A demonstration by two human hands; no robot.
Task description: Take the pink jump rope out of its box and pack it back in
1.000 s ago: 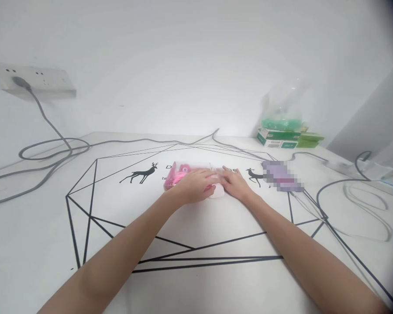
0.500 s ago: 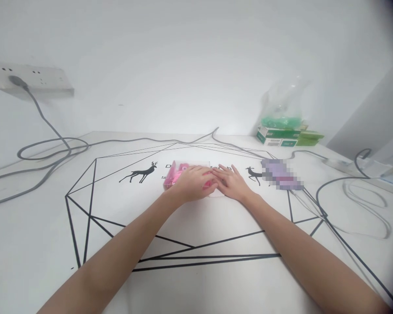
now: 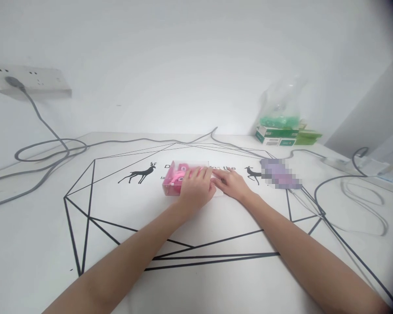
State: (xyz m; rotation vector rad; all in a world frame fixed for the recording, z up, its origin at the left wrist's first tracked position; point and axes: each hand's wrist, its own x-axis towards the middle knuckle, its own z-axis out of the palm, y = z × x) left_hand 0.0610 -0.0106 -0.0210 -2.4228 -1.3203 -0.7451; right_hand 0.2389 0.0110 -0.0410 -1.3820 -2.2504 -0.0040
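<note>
A clear plastic box (image 3: 169, 188) lies on the table in front of me, with pink things inside. One of these has a round white eye-like mark, and a thin pink cord crosses it. My left hand (image 3: 196, 187) lies over the right half of the box with its fingers wrapped over the top, gripping it. My right hand (image 3: 232, 183) is at the right end of the box, fingers stretched toward it and partly apart. A see-through flap shows under that hand. The right fingertips meet the left hand, and their contact with the flap is partly hidden.
The white tabletop (image 3: 196, 235) bears black lines and deer prints. A blurred purple item (image 3: 280, 173) lies to the right. Grey cables (image 3: 140, 139) run along the back and both sides. Green-and-white boxes (image 3: 277, 133) under a plastic bag (image 3: 280, 104) stand at the back right.
My left hand has shifted right and toward me along the box, uncovering more of the pink contents. The right hand's fingers have drawn closer together at the box's end.
</note>
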